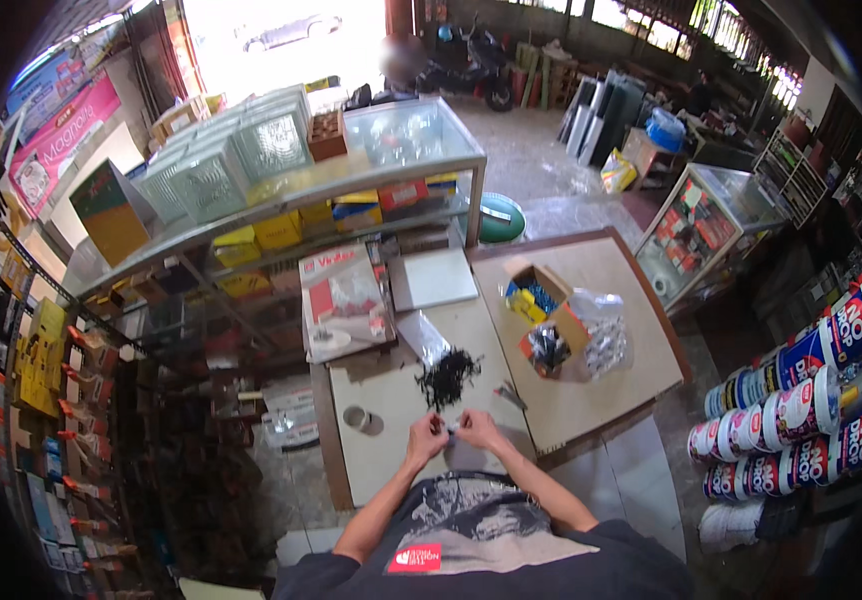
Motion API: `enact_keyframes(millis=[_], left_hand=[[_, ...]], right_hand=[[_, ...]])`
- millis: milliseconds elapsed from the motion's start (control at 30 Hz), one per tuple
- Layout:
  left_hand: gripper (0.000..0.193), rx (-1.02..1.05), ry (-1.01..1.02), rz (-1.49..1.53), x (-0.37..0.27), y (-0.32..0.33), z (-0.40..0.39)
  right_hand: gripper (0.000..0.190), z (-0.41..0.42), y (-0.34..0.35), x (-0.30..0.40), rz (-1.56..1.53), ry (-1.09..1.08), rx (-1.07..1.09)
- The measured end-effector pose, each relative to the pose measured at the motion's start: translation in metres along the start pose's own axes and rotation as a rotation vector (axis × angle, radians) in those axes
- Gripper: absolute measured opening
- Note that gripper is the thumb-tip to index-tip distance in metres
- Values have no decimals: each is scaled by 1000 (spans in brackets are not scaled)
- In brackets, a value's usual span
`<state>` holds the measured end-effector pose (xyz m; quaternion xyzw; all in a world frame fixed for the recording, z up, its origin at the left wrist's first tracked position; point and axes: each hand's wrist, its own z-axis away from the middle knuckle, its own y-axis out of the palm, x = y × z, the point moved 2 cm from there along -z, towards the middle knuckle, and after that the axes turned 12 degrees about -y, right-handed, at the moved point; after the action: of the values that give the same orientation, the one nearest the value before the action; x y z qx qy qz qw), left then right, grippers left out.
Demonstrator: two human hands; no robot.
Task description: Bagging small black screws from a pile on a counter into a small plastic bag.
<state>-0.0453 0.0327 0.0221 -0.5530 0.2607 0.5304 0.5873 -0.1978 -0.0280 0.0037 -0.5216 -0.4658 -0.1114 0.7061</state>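
My left hand (429, 437) and my right hand (477, 430) are close together near the front edge of the table, both pinching a small clear plastic piece (452, 426), seemingly a little bag. Its contents are too small to tell. Just beyond my fingers lies a loose heap of small black screws (448, 377). A clear plastic bag (425, 339) lies flat behind the heap. To the left stands a small round cup (357, 418). On the right, a slim hand tool (510, 394), perhaps a cutter, rests by the seam between the boards.
Open cardboard boxes, one with blue fasteners (540, 291), stand right beside clear bags of silvery parts (605, 343). A printed carton (345, 304) and a white panel (435, 279) lie at the back. Beyond is a glass counter (468, 142); paint pails (798, 412) are stacked right.
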Motion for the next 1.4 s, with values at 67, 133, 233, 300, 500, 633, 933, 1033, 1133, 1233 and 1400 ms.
enact_keyframes(millis=[67,133,233,300,500,633,933,1033,1133,1233,1400], left_hand=[[15,-151,25,-59,-14,-7,-2],[14,-214,46,-70,-25,-11,-3],[14,-128,53,0,-39,-21,1],[13,-124,32,4,-33,-23,2],[10,-199,145,-65,-43,-30,4],[10,-62,163,-140,-30,-26,-1],[14,-27,-35,-33,-21,-24,10],[16,-69,-65,-26,-22,-24,11],[21,-57,-87,-26,-23,-15,21],[23,-65,-161,-17,-21,-9,27],[24,-139,-178,-7,-22,-3,39]], right_hand=[[21,-3,-12,11,25,66,-71],[22,-7,-20,25,70,92,-89],[19,-8,-31,41,71,58,-55],[17,-5,-29,46,-17,-14,-45],[20,0,-39,74,24,-70,-116],[20,0,-35,65,170,21,-5],[22,4,-27,46,73,10,87],[23,0,-23,38,-39,47,146],[26,-2,-23,32,7,7,249],[29,-4,-22,31,-2,-30,306],[29,-6,-23,25,-57,-47,404]])
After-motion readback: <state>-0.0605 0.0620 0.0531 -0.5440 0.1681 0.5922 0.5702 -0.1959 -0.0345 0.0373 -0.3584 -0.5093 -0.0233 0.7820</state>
